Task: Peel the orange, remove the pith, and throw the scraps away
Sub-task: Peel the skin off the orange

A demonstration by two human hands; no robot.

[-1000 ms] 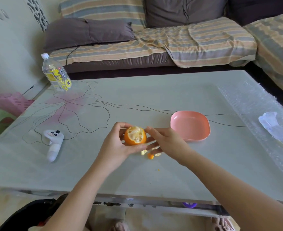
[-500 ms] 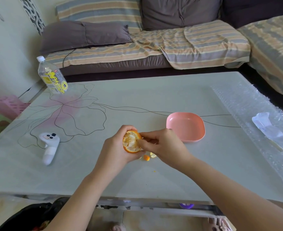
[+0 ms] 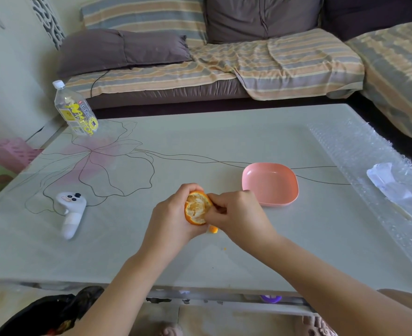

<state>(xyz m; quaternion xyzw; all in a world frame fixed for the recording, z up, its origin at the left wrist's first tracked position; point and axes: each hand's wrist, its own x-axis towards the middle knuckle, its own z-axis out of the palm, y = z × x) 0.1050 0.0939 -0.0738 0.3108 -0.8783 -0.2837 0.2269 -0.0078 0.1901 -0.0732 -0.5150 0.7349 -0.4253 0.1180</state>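
I log the orange (image 3: 197, 208) held just above the bench (image 3: 200, 141), near its front middle and left of the pink dish (image 3: 270, 184). Its peeled pale face is turned up toward the camera, ringed by rind, and it reads near-round, slightly taller than wide in this view. The left hand (image 3: 173, 219) cups it from the left, fingers (image 3: 188, 187) curled tight round its back. The right hand (image 3: 236, 214) comes in from the right, fingers curled and pinching the orange's right rim, with a small peel scrap (image 3: 213, 229) on the bench just below the hands.
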